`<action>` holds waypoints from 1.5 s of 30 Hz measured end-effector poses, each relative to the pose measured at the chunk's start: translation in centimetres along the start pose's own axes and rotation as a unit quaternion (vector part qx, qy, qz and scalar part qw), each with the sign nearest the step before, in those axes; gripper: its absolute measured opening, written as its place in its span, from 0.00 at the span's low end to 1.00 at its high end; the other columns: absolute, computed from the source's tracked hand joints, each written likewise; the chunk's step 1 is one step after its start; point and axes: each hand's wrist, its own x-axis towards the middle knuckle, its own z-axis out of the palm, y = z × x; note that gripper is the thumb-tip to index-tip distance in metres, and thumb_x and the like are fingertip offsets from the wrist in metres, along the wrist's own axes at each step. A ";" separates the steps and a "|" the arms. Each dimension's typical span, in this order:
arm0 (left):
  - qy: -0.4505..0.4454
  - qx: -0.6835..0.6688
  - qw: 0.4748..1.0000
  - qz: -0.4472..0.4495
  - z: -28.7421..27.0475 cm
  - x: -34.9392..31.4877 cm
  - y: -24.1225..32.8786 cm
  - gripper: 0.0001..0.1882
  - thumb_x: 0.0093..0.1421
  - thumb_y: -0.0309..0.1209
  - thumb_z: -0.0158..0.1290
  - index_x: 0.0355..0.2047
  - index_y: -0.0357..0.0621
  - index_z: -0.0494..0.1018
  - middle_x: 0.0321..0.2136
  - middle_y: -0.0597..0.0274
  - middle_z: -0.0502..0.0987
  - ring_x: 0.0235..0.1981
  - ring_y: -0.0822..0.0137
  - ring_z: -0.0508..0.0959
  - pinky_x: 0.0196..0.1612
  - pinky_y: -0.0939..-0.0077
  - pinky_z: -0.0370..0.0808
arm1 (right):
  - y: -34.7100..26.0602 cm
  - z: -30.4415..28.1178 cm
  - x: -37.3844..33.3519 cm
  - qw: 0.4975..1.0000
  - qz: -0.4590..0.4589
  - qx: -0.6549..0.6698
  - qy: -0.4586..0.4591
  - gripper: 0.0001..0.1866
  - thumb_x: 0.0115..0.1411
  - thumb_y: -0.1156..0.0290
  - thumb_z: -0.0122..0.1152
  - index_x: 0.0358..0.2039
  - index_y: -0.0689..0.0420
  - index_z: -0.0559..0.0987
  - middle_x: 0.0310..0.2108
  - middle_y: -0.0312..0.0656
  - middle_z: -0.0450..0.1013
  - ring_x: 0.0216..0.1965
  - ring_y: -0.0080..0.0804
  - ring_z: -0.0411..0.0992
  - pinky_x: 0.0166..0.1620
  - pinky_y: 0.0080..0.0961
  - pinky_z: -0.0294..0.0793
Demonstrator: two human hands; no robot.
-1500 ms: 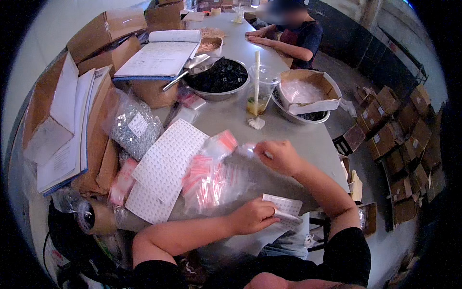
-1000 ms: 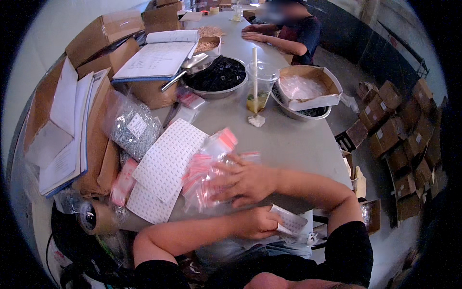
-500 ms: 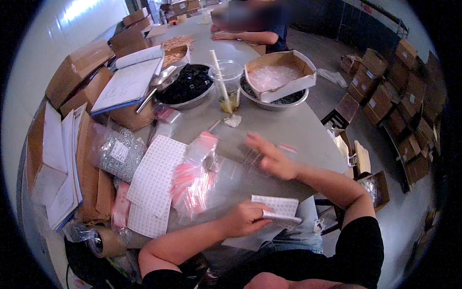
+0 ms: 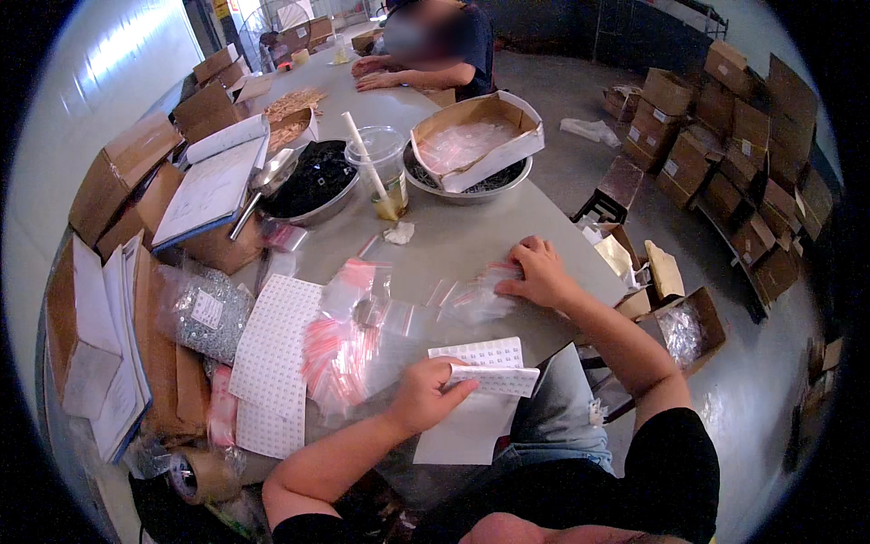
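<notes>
My left hand (image 4: 424, 396) is closed on a folded sheet of small printed labels (image 4: 494, 381), pinching its left end between thumb and fingers. A white paper sheet (image 4: 458, 438) hangs below it at the table edge. Farther right, the curled fingers of my right hand (image 4: 541, 275) grip the right end of a fanned row of small clear zip bags (image 4: 471, 297). Between the hands and the left side lies a heap of clear zip bags with red-striped tops (image 4: 340, 354). Next to that heap, more label sheets (image 4: 276, 331) lie flat.
A plastic cup with a straw (image 4: 379, 172) stands mid-table. Behind it are a metal bowl of black pieces (image 4: 313, 186) and a bowl topped by an open carton (image 4: 498, 159). Clipboards, boxes and a bag of metal parts (image 4: 213, 313) crowd the left. Another person sits across.
My right hand has come down from above the table onto the zip bags, farther right. My left hand still holds the label sheet, now more spread out to view. The whole view has shifted.
</notes>
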 end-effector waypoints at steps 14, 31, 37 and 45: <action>0.064 0.040 0.996 -0.051 0.3 1.9 2.7 0.08 0.55 0.25 0.59 0.33 0.33 0.77 0.31 0.52 0.80 0.30 0.67 0.80 0.32 0.76 0.75 | 1.2 -2.3 -3.0 0.977 -0.081 0.194 0.043 0.26 0.45 0.67 0.73 0.45 0.53 0.74 0.45 0.45 0.68 0.48 0.45 0.66 0.51 0.37 0.67; 0.116 -0.160 0.973 -0.116 5.4 4.2 3.5 0.10 0.53 0.24 0.62 0.35 0.32 0.78 0.35 0.60 0.79 0.36 0.72 0.77 0.41 0.80 0.73 | 1.5 -3.6 -9.7 0.880 -0.060 0.458 -0.110 0.20 0.45 0.68 0.76 0.37 0.59 0.79 0.34 0.39 0.78 0.36 0.27 0.76 0.39 0.23 0.74; 0.119 -0.102 0.979 -0.129 5.3 3.1 3.0 0.08 0.51 0.22 0.63 0.31 0.32 0.79 0.31 0.60 0.79 0.30 0.74 0.76 0.32 0.81 0.72 | 1.9 -2.9 -9.5 0.886 -0.089 0.443 -0.102 0.15 0.47 0.68 0.75 0.33 0.59 0.80 0.27 0.37 0.78 0.28 0.21 0.74 0.31 0.20 0.73; 0.150 -0.171 0.967 -0.116 5.3 2.9 2.6 0.08 0.50 0.22 0.63 0.30 0.31 0.78 0.29 0.58 0.79 0.28 0.72 0.77 0.32 0.78 0.73 | 1.8 -2.5 -8.8 0.887 -0.031 0.432 -0.160 0.11 0.48 0.67 0.74 0.26 0.59 0.80 0.19 0.36 0.76 0.21 0.19 0.70 0.26 0.21 0.69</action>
